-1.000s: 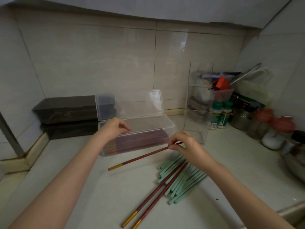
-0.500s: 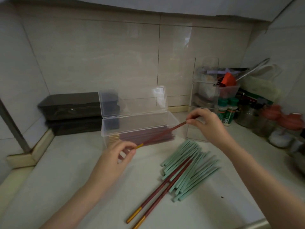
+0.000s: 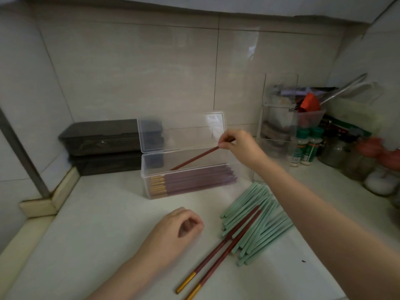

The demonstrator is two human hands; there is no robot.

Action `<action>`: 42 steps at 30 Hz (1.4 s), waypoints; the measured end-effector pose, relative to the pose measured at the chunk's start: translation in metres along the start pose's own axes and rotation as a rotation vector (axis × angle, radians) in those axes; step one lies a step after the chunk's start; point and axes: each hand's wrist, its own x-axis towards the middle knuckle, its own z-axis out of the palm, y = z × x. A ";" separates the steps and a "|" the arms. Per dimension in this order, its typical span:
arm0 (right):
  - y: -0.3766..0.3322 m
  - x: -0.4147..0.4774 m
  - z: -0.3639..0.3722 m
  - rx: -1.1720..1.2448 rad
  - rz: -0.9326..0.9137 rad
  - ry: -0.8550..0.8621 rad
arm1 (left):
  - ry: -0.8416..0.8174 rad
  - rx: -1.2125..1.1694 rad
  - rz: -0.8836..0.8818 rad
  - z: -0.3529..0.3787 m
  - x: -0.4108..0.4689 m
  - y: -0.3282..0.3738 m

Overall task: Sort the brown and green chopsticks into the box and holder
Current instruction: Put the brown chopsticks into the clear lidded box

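A clear plastic box [image 3: 149, 169] with its lid up stands on the white counter and holds several brown chopsticks with gold ends. My right hand [image 3: 240, 145] pinches the upper end of one brown chopstick [image 3: 194, 158], whose lower end slants down into the box. My left hand [image 3: 177, 230] rests on the counter with loosely curled fingers, holding nothing. A pile of green chopsticks [image 3: 259, 221] lies to the right, with two brown chopsticks [image 3: 220, 250] across it. A tall clear holder [image 3: 279, 118] stands behind the pile.
Two dark boxes [image 3: 101, 137] are stacked against the back wall at the left. Jars, small bottles [image 3: 307, 146] and a tub of utensils [image 3: 309, 118] crowd the right corner. A raised cream ledge [image 3: 43, 204] borders the counter's left side.
My right hand carried the brown chopstick from the counter up over the box and tipped its end inside. My left hand let go of its gold end and dropped back to the counter.
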 end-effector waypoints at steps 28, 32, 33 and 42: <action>0.055 -0.148 -0.004 0.020 -0.122 -0.037 | -0.180 0.103 0.039 0.004 -0.005 0.002; 0.053 -0.165 0.001 0.055 -0.167 -0.089 | -0.059 0.128 0.014 -0.005 0.001 0.001; 0.052 -0.167 0.003 0.055 -0.183 -0.105 | -0.030 0.126 -0.007 -0.010 0.002 0.002; 0.047 -0.175 0.005 -0.050 -0.165 -0.159 | 0.087 0.113 -0.040 -0.063 0.031 0.017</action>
